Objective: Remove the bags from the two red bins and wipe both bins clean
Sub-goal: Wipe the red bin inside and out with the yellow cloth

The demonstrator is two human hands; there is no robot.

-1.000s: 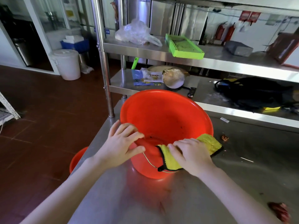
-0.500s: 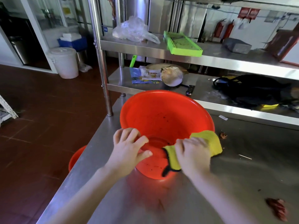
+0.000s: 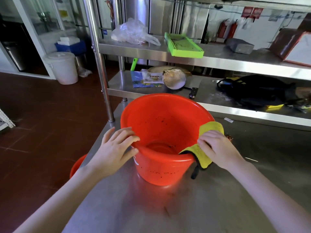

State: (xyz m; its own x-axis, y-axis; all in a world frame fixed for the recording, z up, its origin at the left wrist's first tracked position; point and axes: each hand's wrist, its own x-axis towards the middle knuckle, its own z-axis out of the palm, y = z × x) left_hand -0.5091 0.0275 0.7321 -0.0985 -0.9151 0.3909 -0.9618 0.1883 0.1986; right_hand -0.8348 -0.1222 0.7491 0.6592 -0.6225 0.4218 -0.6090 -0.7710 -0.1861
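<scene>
A red bin (image 3: 161,118) stands on the steel table (image 3: 185,207), tipped slightly toward me, with dark specks on its inner wall and outer side. My left hand (image 3: 116,148) holds the bin's near-left rim, thumb on the outside and fingers over the edge. My right hand (image 3: 217,148) presses a yellow cloth (image 3: 212,128) with a black border against the right rim; the cloth drapes over the rim inside and out. A second red bin (image 3: 76,165) shows partly on the floor, left of the table.
Behind the bin stands a steel rack (image 3: 218,60) with a clear plastic bag (image 3: 133,33), a green tray (image 3: 183,45), a black bag (image 3: 257,89) and a knife (image 3: 193,94). A white lidded bucket (image 3: 62,67) stands on the floor at left. Small debris (image 3: 229,137) lies on the table.
The cloth and my right hand slid from the bin's near rim round to its right rim. The bin tipped more upright. My left hand kept its hold on the left rim.
</scene>
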